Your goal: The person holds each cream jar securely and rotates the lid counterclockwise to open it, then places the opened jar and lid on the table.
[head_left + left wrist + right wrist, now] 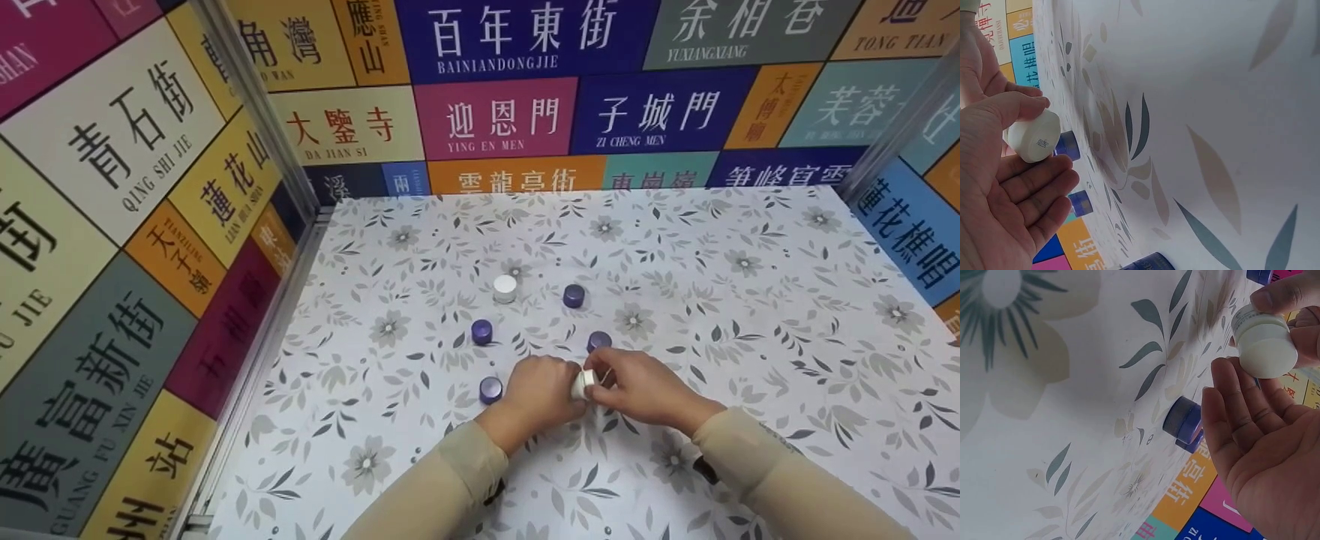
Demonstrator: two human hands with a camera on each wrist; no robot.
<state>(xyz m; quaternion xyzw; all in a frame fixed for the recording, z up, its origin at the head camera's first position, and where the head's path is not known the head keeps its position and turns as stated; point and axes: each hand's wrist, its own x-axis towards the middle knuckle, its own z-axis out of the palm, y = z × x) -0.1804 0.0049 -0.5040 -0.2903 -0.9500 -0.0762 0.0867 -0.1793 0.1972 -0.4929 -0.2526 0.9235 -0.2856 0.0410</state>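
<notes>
A small white jar (587, 380) with a rounded lid is held between both hands, above the patterned cloth. My left hand (540, 390) grips its body with thumb and fingers; small print shows on the jar's base in the left wrist view. From the other side, my right hand (646, 386) pinches the lid (1268, 351), its other fingers spread beneath. Just beyond the right hand stands a purple jar (599, 342). Another purple jar (491, 390) stands close to the left hand's outer side.
Farther back on the floral cloth (750, 330) stand a white round jar (505, 289) and two more purple jars, one at the left (481, 331) and one at the right (574, 295). Panels with street names (495, 116) wall in the table's back and sides.
</notes>
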